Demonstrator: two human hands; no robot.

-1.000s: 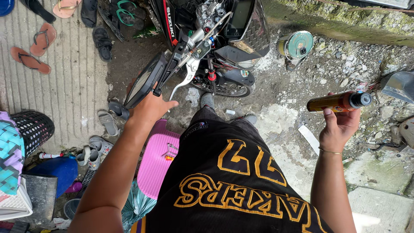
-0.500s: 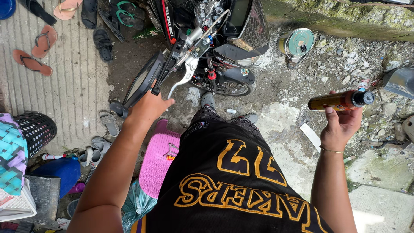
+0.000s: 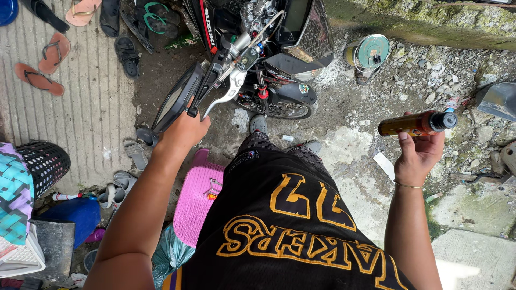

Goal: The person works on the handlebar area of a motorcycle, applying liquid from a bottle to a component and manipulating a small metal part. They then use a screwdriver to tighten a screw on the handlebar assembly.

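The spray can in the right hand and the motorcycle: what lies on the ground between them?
In the head view, a round tin with a teal lid, amid gravel and stones.

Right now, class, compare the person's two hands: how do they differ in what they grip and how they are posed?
The left hand grips the end of the motorcycle handlebar, knuckles up, arm stretched forward. The right hand holds a dark spray can lying sideways, palm up, off to the side over rubble. Only the right wrist wears a thin bracelet. Both are bare and closed on something.
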